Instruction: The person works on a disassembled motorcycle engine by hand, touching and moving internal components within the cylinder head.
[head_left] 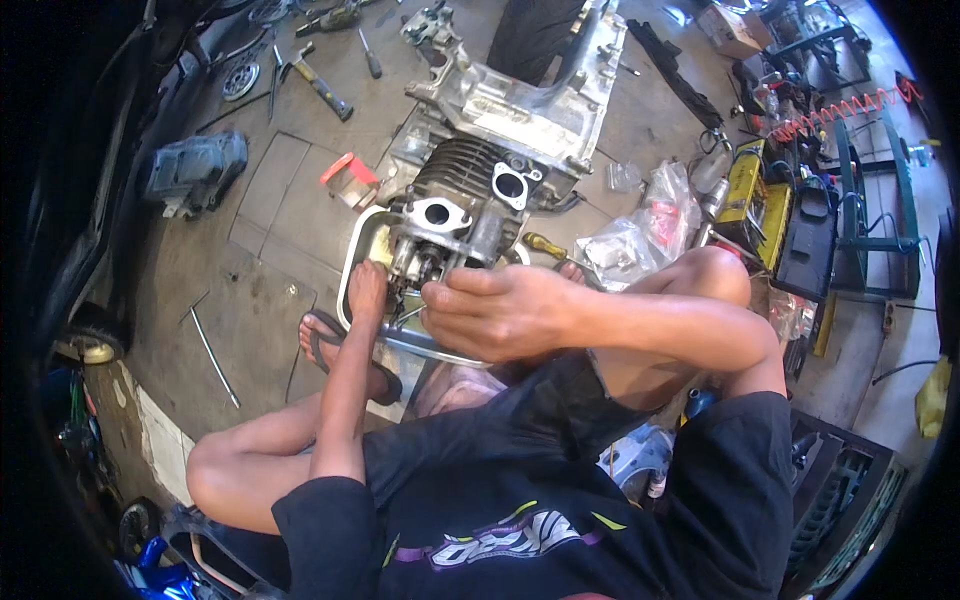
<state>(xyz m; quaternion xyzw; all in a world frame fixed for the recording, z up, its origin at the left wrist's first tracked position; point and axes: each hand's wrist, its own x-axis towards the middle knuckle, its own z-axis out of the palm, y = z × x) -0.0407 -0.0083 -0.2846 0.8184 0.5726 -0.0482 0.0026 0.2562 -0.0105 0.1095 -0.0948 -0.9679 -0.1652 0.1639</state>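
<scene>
A metal engine block with a finned cylinder point(457, 168) stands before me on the floor, its cylinder head point(440, 240) facing me. Two round ports with flanges show on it, and the valve area is partly covered by my hand. My right hand point(505, 315) is closed just in front of the head, fingers curled under; whatever they grip is hidden. Beside the head's left side, my left hand point(367, 290) reaches down inside the rim of a shallow tray point(349, 262). Its fingers are bent and pressed together, and I cannot make out what is in them.
A hammer point(322, 88) and a screwdriver point(370, 55) lie at the far left, near a grey casing point(197, 172). A long thin rod point(212, 350) is on the left floor. Plastic bags point(650, 225), a yellow toolbox point(745, 195) and a red coiled hose point(850, 107) are rightward.
</scene>
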